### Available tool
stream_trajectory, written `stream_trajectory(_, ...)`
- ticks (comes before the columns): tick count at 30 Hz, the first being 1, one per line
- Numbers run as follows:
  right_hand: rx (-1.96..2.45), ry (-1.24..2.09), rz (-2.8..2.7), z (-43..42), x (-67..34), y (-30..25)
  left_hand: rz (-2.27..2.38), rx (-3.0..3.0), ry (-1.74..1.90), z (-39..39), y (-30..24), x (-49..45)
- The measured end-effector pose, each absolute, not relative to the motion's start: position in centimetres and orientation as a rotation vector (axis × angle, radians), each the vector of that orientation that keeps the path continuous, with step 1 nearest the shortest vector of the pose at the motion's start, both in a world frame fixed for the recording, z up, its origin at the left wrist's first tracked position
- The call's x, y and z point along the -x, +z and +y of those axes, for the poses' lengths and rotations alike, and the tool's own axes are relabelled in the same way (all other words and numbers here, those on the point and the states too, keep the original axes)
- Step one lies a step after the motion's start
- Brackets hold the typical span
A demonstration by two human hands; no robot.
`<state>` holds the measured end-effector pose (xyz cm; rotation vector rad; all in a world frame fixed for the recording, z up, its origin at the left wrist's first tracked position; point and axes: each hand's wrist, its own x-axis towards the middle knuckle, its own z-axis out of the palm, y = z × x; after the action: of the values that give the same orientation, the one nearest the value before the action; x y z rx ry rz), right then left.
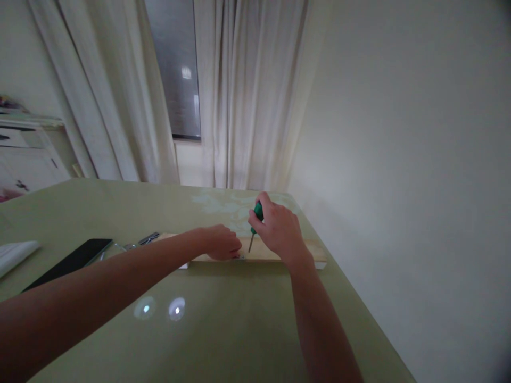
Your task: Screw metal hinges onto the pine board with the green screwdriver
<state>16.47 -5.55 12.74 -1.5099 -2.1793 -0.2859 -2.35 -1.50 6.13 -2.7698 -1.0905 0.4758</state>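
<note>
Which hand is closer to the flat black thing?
Left. The left hand is to the right of the flat black thing; the right hand is farther right, holding the green screwdriver.

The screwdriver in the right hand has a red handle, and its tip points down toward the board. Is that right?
Not quite: the handle is green, not red, as the head view shows. The screwdriver is indeed in the right hand, its tip pointing down toward the board.
</note>
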Motion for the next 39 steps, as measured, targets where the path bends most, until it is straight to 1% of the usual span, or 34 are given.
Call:
stream_trajectory(7, 1.537, -0.279, -2.192, -5.6, -16.3, 13.1, -1.106, 2.762, 0.385, -1.5, 5.6, 2.2)
stream_trajectory(11, 1.520, -0.282, -2.190, -5.5, -16.5, 12.9, -1.109, 2.739, 0.412, -1.4, 5.8, 2.4)
stream_trajectory(20, 1.527, -0.275, -2.183, -5.7, -16.5, 13.0, -0.915, 2.783, 0.443, -1.7, 6.4, 3.5)
stream_trajectory(29, 1.531, -0.279, -2.177, -5.6, -16.6, 13.0, -1.028, 2.791, 0.340, -1.2, 5.7, 3.0)
stream_trajectory(39, 1.541, -0.289, -2.181, -5.5, -16.6, 12.9, -1.193, 2.805, 0.361, -0.1, 5.1, 3.3)
